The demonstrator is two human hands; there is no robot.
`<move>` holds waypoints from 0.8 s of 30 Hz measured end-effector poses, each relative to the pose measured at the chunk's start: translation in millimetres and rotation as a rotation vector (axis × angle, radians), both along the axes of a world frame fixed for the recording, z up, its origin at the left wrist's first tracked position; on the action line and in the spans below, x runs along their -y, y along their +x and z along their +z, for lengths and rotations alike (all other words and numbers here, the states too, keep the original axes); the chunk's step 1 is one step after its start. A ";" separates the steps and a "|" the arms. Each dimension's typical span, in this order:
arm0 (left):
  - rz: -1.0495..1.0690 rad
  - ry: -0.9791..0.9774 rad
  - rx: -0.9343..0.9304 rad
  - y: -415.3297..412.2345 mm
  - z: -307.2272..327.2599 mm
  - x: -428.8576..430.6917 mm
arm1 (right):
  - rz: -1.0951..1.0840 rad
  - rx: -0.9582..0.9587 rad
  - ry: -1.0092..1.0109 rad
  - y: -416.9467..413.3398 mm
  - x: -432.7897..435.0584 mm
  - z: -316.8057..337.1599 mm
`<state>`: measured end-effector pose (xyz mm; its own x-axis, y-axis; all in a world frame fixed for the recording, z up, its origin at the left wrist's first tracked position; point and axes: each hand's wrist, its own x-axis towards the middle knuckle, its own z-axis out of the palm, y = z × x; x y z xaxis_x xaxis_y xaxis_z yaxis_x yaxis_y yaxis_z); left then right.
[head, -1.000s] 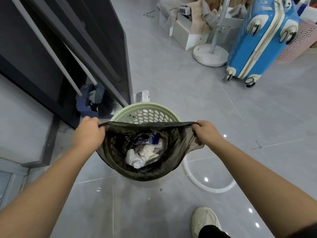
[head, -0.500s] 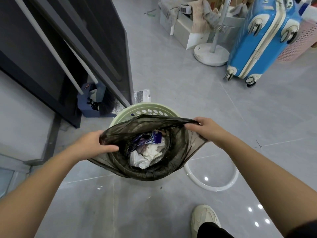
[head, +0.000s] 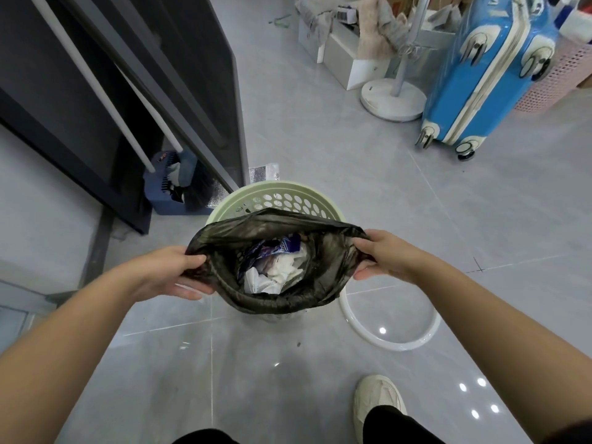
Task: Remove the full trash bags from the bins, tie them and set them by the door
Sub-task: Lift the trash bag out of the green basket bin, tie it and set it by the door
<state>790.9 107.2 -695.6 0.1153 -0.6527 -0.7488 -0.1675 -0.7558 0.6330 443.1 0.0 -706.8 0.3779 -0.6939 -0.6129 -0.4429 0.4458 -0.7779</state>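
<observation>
Black plastic trash bag (head: 275, 224), rim gripped by left hand (head: 166, 274) and right hand (head: 389, 256) over pale-green perforated bin (head: 275, 187): likely lifting out; next, gather and knot.

Floor: large glossy grey tiles (head: 320, 139) with thin pale joints. Landmark: glossy blue hard-shell suitcase with white trim and wheels (head: 480, 75), on the floor.

- Just left of the suitcase: white round pedestal base with a thin white pole (head: 392, 99).
- Further left: white rectangular box (head: 349, 59), with a beige crumpled cloth (head: 374, 30) draped over it.
- Right of the suitcase: pink perforated plastic basket (head: 557, 78); contact cannot be told.
- Far left of the suitcase: tall dark grey panel (head: 179, 75). Two white poles (head: 93, 81) lean there, above a blue plastic dustpan (head: 163, 193).
- Below the suitcase: small bright lamp reflections (head: 382, 330) on the tiles.
</observation>
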 end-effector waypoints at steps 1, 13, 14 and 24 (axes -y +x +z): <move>0.094 -0.010 -0.055 -4.4 -1.1 -0.1 | -0.079 0.045 0.027 2.6 -3.0 -2.4; 0.458 -0.396 0.185 -22.9 5.1 17.4 | -0.472 0.248 -0.075 -4.5 13.8 11.1; 0.479 -0.451 0.229 -23.2 6.6 19.4 | -0.494 0.266 -0.085 -4.8 14.4 13.8; -0.426 -0.596 0.972 -25.8 5.7 19.7 | 0.316 -0.473 -0.626 -15.0 5.1 1.0</move>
<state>765.0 87.5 -690.0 0.1538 -0.9873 -0.0395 -0.9290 -0.1581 0.3345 428.1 -5.1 -705.8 0.4117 -0.8628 -0.2935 -0.8155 -0.2051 -0.5412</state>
